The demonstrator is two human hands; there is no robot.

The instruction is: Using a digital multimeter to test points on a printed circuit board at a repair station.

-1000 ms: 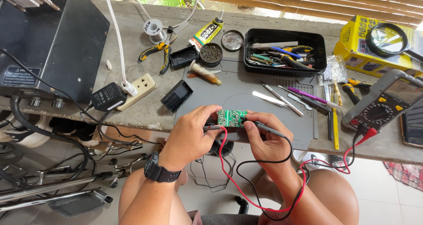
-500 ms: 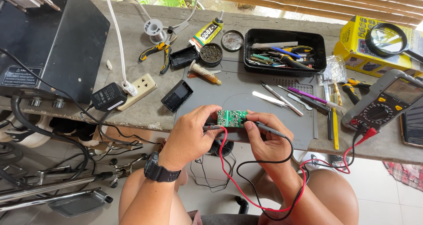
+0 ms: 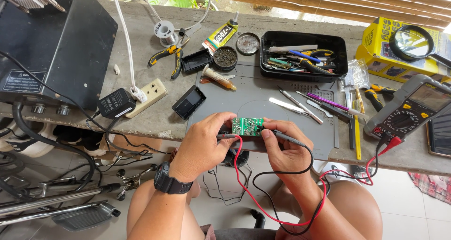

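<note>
Circuit board [image 3: 247, 126], small and green, is sitting at the near edge of the grey work mat [image 3: 263, 96], right where the bench drops off toward your lap, so both wrists can be resting low while you probe it. Your left hand [image 3: 203, 143] is curling its fingers closed around the probe with the red lead [image 3: 239, 169], tip laid against the board's left end; the thumb is pressing along the top to steady it. Your right hand [image 3: 284, 148] is pinching the black-lead probe [image 3: 287, 136] narrowly between thumb and forefinger, pen-fashion, with its tip touching the board's right edge. Holding them this way is keeping both tips in your sight from above.

Both leads are looping down past your knees and climbing back to the multimeter [image 3: 408, 109] near the bench's right edge, tilted so you can be glancing at its screen. Between meter and board, tweezers [image 3: 300, 106] and small drivers are lying on the mat's right part within easy reach. Farther back, a black tray [image 3: 338, 57] is collecting loose tools, and pliers [image 3: 171, 57] are resting toward the far edge, left of the mat.
</note>
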